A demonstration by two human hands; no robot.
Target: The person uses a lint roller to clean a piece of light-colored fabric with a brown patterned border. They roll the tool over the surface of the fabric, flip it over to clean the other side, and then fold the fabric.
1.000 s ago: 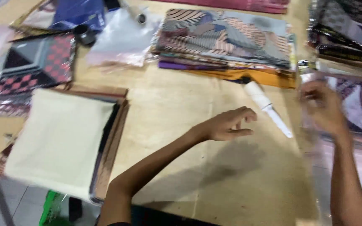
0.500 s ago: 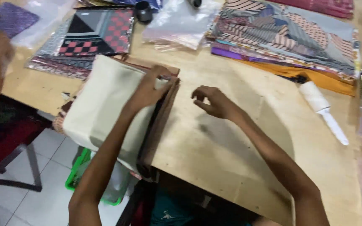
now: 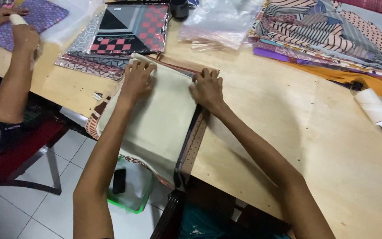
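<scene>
A stack of folded cloths topped by a cream one (image 3: 158,119) lies at the near left edge of the wooden table (image 3: 297,128), partly overhanging it. My left hand (image 3: 137,79) rests flat on the cream cloth's far left corner, fingers spread. My right hand (image 3: 207,88) presses on its far right corner, fingers curled over the edge. Brown and dark patterned cloths show under the cream one along its right side (image 3: 193,141).
Another person's arm (image 3: 16,71) lies at the far left beside purple cloth. A black, red and grey checked cloth (image 3: 129,28) lies behind the stack. Clear plastic bags (image 3: 219,22), a pile of patterned fabrics (image 3: 332,35) and a white lint roller (image 3: 379,113) lie to the right.
My right hand has moved left from the bare table onto the cream cloth's far right corner. My left hand has shifted to the far left corner. The view has closed in.
</scene>
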